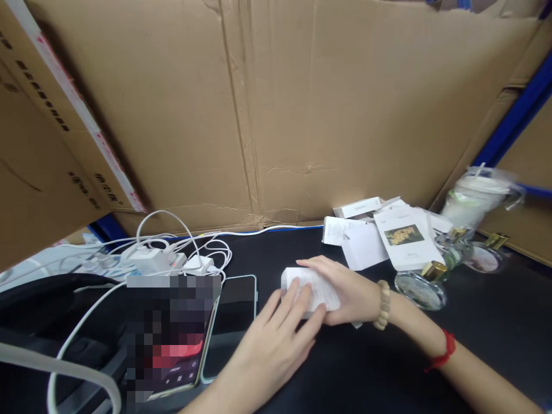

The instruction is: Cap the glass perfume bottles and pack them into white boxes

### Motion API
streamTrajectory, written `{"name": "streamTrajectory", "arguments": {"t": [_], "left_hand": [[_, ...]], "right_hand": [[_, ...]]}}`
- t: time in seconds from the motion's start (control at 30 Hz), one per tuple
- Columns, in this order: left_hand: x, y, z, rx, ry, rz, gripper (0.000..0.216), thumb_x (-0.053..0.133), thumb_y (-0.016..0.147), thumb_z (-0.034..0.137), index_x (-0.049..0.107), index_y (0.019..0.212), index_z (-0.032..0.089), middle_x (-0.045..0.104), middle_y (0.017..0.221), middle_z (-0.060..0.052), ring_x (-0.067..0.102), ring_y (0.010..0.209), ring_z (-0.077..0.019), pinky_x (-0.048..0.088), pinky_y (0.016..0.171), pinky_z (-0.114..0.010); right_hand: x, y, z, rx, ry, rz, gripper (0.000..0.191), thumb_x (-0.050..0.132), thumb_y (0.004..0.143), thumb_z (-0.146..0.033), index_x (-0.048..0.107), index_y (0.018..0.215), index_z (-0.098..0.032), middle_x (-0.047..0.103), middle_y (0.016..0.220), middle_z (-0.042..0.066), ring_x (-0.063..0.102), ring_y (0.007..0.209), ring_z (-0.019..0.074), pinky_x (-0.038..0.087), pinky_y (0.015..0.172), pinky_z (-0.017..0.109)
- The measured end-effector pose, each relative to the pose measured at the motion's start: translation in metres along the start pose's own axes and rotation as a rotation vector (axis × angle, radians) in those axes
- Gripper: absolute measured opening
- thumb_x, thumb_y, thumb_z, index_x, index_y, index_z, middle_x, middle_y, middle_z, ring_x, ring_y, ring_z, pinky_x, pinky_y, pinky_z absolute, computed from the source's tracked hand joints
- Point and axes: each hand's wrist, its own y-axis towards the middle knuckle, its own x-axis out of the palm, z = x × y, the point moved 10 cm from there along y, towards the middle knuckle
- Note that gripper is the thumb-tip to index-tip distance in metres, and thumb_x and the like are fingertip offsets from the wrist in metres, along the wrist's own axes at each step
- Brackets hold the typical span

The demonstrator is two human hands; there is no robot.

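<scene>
A small white box (319, 294) with fine grey print is held between my two hands over the black tabletop (371, 374). My right hand (351, 290) grips its right end, thumb and fingers around it. My left hand (282, 328) is closed on the box from the near left side, its fingers lying across the printed face. A pale corner of something (357, 325) shows just below my right palm; I cannot make out what it is. The underside of the box is hidden.
Left of my hands lie a phone (230, 322) and a lit tablet (181, 339), beside tangled white cables and a power strip (149, 259). White cards (403, 236), glass bottles with gold caps (420, 287) and a bagged cup (470, 198) stand at right. Cardboard (302, 115) walls the back.
</scene>
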Motion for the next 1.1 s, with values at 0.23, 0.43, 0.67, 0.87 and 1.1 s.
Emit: {"name": "streamTrajectory", "arguments": {"t": [0.23,0.43,0.67,0.87,1.1], "left_hand": [[0.012,0.0,-0.009,-0.017,-0.088,-0.105,0.03,0.04,0.092,0.025,0.054,0.118,0.018,0.058,0.127,-0.008,0.051,0.12,-0.0249,0.043,0.093,-0.036],[0.022,-0.007,-0.019,-0.119,0.056,-0.138,0.061,0.053,0.084,0.036,0.034,0.137,0.011,0.046,0.137,-0.02,0.045,0.125,-0.0336,0.043,0.095,-0.041],[0.02,-0.01,-0.038,-0.26,0.06,-0.084,0.07,0.051,0.081,0.025,0.02,0.14,0.004,0.034,0.142,-0.026,0.029,0.134,-0.0355,0.036,0.101,-0.045],[-0.004,-0.008,-0.05,-0.326,-0.061,0.053,0.066,0.045,0.073,0.001,0.03,0.136,0.015,0.043,0.14,-0.014,0.019,0.139,-0.0256,0.021,0.111,-0.045],[-0.015,-0.012,-0.077,-0.474,-0.396,0.27,0.066,0.061,0.076,0.015,0.028,0.134,0.016,0.039,0.141,-0.019,0.019,0.139,-0.0302,0.024,0.109,-0.055]], "right_hand": [[0.009,-0.005,0.029,0.289,-0.039,0.02,0.092,0.072,0.055,-0.028,0.033,0.136,-0.009,0.043,0.131,0.021,0.046,0.119,0.0325,0.039,0.098,0.049],[-0.007,-0.009,0.011,0.168,0.119,0.056,0.087,0.067,0.056,-0.017,0.032,0.135,-0.02,0.046,0.127,0.013,0.052,0.111,0.0259,0.051,0.083,0.038],[-0.007,-0.017,-0.055,-0.269,-0.118,0.377,0.074,0.055,0.064,-0.01,0.029,0.13,-0.028,0.032,0.134,0.013,0.041,0.125,0.0271,0.051,0.082,0.034],[-0.015,-0.036,-0.079,-0.361,-0.193,0.616,0.07,0.059,0.064,-0.025,0.034,0.129,-0.022,0.033,0.131,0.013,0.04,0.122,0.0295,0.045,0.094,0.042],[-0.029,-0.03,-0.023,-0.042,0.028,0.658,0.077,0.058,0.073,-0.028,0.019,0.139,-0.024,0.038,0.133,0.016,0.049,0.116,0.0286,0.05,0.084,0.043]]}}
